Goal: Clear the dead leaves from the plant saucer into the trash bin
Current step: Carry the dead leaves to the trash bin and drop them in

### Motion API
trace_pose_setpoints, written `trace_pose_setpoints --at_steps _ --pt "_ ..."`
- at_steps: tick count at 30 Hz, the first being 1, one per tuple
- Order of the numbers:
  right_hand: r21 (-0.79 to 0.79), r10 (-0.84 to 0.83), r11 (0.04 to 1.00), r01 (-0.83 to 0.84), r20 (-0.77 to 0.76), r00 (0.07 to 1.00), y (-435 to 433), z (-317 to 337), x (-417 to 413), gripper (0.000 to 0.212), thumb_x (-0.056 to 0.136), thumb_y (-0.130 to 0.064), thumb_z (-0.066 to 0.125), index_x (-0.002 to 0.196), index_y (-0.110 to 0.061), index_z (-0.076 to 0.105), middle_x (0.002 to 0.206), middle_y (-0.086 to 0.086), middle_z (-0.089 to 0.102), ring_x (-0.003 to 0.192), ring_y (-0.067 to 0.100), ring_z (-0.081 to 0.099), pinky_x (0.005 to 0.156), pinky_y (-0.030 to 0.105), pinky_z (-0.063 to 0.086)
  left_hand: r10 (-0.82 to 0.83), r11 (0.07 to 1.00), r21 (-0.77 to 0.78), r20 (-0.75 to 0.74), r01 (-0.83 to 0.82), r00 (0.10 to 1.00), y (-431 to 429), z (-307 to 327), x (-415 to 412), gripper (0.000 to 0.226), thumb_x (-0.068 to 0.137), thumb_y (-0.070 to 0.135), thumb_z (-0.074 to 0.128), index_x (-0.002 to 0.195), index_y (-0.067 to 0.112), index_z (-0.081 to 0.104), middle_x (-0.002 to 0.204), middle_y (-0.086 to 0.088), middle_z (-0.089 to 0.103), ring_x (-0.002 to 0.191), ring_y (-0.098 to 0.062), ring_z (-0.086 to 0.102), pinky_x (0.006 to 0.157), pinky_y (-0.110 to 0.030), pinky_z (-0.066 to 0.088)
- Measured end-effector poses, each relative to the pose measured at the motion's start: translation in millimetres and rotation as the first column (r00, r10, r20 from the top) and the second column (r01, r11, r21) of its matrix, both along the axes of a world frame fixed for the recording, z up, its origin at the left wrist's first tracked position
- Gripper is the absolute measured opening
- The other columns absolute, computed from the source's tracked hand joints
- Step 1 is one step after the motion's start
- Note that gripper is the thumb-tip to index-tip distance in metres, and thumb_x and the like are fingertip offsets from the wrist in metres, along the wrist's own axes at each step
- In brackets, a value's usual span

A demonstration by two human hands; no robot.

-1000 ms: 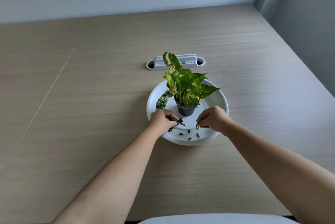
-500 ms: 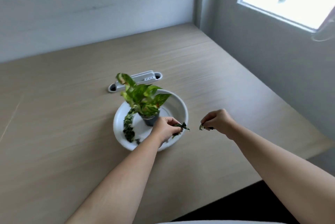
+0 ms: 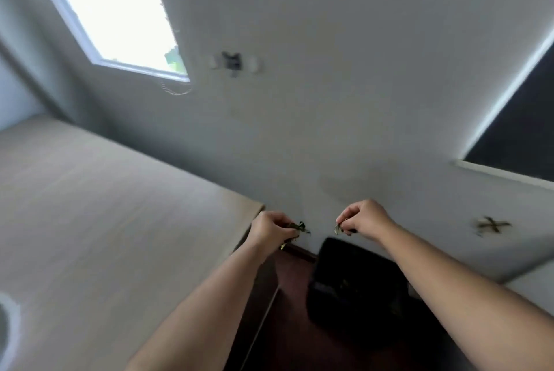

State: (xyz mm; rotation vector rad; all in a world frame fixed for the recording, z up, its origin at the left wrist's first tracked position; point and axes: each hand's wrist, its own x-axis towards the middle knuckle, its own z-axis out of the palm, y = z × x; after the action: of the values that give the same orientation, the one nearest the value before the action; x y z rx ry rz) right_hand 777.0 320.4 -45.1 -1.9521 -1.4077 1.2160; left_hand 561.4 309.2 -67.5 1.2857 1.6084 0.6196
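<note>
both pinches closed on leaves: your left hand [image 3: 271, 228] grips dark curled dead leaves [image 3: 297, 227], your right hand [image 3: 364, 219] pinches small withered green-brown scrap [image 3: 338, 229]. both loads hang in air past corner of pale wood-grain table [image 3: 105, 205]. white round saucer [image 3: 5, 321] is a blurred sliver, low left. black rectangular trash bin [image 3: 353, 280] sits on floor below your wrists. centre hands over bin mouth, lower, then release. leaves look thin, crumpled, likely to drift.

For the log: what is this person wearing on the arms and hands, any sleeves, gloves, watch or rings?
The left hand and right hand are bare: no gloves, no visible ring. The left forearm and right forearm are uncovered to the frame edge: no sleeve, watch or bracelet. Blur could hide small details.
</note>
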Motion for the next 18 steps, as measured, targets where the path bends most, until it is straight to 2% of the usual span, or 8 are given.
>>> trace_pose_setpoints --at_steps 2,4,6,10,14,18 --pt "-0.044 -0.092 0.995 0.092 0.017 0.996 -4.2 -13.5 44.4 0.024 0.068 0.008 0.066 0.057 -0.014 0.068 0.054 0.006 0.064 0.048 0.011 0.059 0.059 0.017 0.051 -0.060 0.998 -0.021 -0.033 0.059 0.998 13.4 -13.8 42.3 0.022 0.065 0.013 0.081 0.055 0.022 0.064 0.054 0.001 0.060 0.054 -0.013 0.054 0.057 -0.022 0.045" --pt "-0.086 -0.205 0.974 0.207 0.031 0.978 -11.2 -30.9 81.1 0.024 0.066 0.006 0.067 0.056 -0.015 0.069 0.047 -0.001 0.062 0.037 0.001 0.056 0.044 0.006 0.044 -0.123 0.991 -0.055 -0.064 0.119 0.990 25.7 -31.1 78.3 0.023 0.064 0.016 0.082 0.052 0.024 0.064 0.047 0.009 0.058 0.048 -0.008 0.052 0.054 -0.018 0.044" --pt "-0.133 -0.273 0.952 0.277 0.045 0.961 -21.7 -52.8 103.6 0.025 0.066 0.005 0.066 0.054 -0.016 0.069 0.045 -0.002 0.061 0.034 0.001 0.054 0.039 0.005 0.040 -0.167 0.982 -0.101 -0.091 0.158 0.982 31.6 -49.6 101.1 0.025 0.063 0.015 0.082 0.050 0.025 0.063 0.046 0.012 0.057 0.046 -0.006 0.052 0.053 -0.018 0.044" --pt "-0.245 -0.332 0.909 0.339 0.068 0.941 -46.3 -114.0 131.0 0.026 0.066 0.006 0.066 0.054 -0.017 0.067 0.051 0.005 0.064 0.046 0.012 0.058 0.044 0.010 0.045 -0.285 0.938 -0.241 -0.130 0.249 0.950 36.1 -110.8 125.8 0.021 0.064 0.014 0.083 0.057 0.024 0.066 0.056 0.006 0.062 0.048 -0.005 0.053 0.051 -0.016 0.044" --pt "-0.369 -0.384 0.839 0.399 0.116 0.916 -64.9 -176.3 139.7 0.024 0.063 0.002 0.067 0.051 -0.019 0.068 0.045 -0.002 0.064 0.044 0.009 0.058 0.041 0.006 0.041 -0.363 0.877 -0.392 -0.167 0.277 0.917 37.3 -176.1 130.6 0.015 0.066 0.019 0.083 0.064 0.024 0.069 0.065 0.005 0.063 0.052 -0.006 0.055 0.046 -0.014 0.042" --pt "-0.435 -0.443 0.779 0.452 0.127 0.887 -59.6 -223.8 135.3 0.019 0.063 -0.002 0.070 0.057 -0.020 0.072 0.061 0.003 0.072 0.056 0.010 0.064 0.052 0.016 0.044 -0.391 0.836 -0.479 -0.179 0.268 0.903 49.1 -221.1 135.4 0.017 0.068 0.018 0.082 0.064 0.022 0.066 0.065 0.006 0.063 0.051 -0.006 0.055 0.039 -0.009 0.040"
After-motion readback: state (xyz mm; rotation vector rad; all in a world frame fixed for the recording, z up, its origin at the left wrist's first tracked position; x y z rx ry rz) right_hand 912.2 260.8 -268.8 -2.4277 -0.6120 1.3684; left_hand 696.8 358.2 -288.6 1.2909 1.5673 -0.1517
